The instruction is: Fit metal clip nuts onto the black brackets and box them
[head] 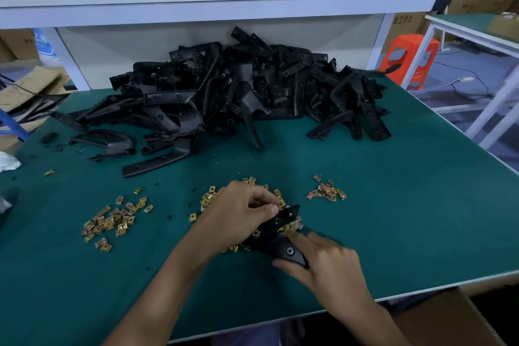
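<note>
A black bracket (280, 229) lies tilted over the middle heap of gold clip nuts (207, 199) on the green table. My right hand (323, 261) grips its wide lower end, thumb below and fingers above. My left hand (238, 216) pinches a clip nut (281, 204) against the bracket's narrow upper end. A big heap of black brackets (238, 93) fills the back of the table. More clip nuts lie in a left pile (112, 222) and a small right pile (327, 191).
The green table (407, 219) ends at a white edge on the near and right sides. A cardboard box (455, 317) stands below the near right corner. An overhead shelf (224, 0) carries a carton and rags. An orange stool (407, 59) stands at the right.
</note>
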